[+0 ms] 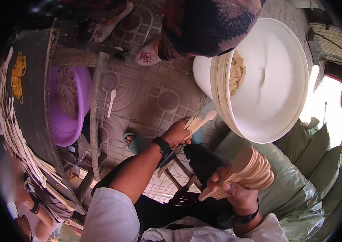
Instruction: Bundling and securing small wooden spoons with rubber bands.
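Note:
My right hand (229, 186) grips a fanned stack of several pale wooden spoons (252, 167) by their handles, low on the right. My left hand (177, 133), with a black watch on its wrist, reaches forward and holds a few wooden spoons (201, 120) close to the white basin (275, 101). That big white basin stands tilted on its side and several more wooden spoons (236, 72) lie inside against its inner rim.
A purple basin (68, 129) with wooden pieces sits under a dark table (34, 101) at the left, which carries rows of spoons and yellow rubber bands (18, 74). One spoon (111, 103) lies on the tiled floor. Another person crouches ahead. Green sacks (300, 189) lie at the right.

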The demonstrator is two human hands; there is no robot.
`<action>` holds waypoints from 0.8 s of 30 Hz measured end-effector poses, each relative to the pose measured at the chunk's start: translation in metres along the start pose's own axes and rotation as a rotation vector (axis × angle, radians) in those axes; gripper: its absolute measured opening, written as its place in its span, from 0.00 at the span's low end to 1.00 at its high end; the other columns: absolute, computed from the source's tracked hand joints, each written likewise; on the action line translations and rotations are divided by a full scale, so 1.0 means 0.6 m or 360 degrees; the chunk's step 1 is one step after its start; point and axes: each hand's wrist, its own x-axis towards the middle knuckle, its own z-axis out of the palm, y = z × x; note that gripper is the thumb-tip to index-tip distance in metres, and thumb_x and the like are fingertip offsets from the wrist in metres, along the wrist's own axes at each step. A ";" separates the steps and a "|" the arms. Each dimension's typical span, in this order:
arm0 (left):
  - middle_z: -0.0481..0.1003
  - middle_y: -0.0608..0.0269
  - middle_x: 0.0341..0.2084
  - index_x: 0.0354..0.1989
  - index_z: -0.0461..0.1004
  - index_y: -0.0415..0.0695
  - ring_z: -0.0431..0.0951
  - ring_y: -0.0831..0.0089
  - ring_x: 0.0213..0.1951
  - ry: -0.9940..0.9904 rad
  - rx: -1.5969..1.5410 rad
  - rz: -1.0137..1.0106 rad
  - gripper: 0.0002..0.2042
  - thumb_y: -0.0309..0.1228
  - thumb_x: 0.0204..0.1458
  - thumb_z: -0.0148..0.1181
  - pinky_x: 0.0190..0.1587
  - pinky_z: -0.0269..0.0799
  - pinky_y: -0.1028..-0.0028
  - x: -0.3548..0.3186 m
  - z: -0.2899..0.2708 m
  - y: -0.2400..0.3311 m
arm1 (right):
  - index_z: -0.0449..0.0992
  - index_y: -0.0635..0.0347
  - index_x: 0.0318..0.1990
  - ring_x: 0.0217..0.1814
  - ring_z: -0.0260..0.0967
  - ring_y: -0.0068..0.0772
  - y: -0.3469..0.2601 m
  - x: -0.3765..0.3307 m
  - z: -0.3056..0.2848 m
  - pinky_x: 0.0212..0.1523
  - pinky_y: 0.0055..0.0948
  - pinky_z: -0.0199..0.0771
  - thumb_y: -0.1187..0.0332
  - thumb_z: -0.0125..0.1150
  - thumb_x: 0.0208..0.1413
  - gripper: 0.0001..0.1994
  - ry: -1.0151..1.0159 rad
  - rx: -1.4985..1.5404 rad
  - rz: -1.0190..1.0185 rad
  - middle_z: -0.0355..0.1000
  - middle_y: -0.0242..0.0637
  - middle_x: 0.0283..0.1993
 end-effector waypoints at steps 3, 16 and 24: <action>0.70 0.65 0.25 0.39 0.70 0.38 0.71 0.80 0.27 0.0038 -0.0729 0.0336 0.08 0.28 0.54 0.52 0.29 0.68 0.80 -0.115 -0.003 0.004 | 0.69 0.66 0.41 0.35 0.71 0.34 -0.002 0.058 0.039 0.36 0.33 0.73 0.72 0.66 0.45 0.16 0.0175 -0.0250 -0.0091 0.71 0.43 0.38; 0.68 0.68 0.24 0.42 0.67 0.39 0.66 0.83 0.23 0.0745 -0.0906 0.1160 0.08 0.29 0.59 0.49 0.26 0.65 0.81 -0.473 0.167 -0.039 | 0.69 0.63 0.45 0.40 0.72 0.32 0.083 -0.014 0.126 0.41 0.31 0.74 0.77 0.60 0.50 0.14 -0.0514 -0.0289 0.0025 0.71 0.36 0.40; 0.70 0.60 0.21 0.40 0.66 0.33 0.72 0.77 0.18 0.1353 -0.0198 0.1063 0.09 0.29 0.58 0.47 0.23 0.68 0.76 -0.536 0.253 -0.141 | 0.70 0.63 0.46 0.41 0.71 0.28 0.175 -0.124 0.123 0.42 0.28 0.72 0.79 0.59 0.51 0.14 -0.0588 -0.0371 -0.0058 0.72 0.34 0.41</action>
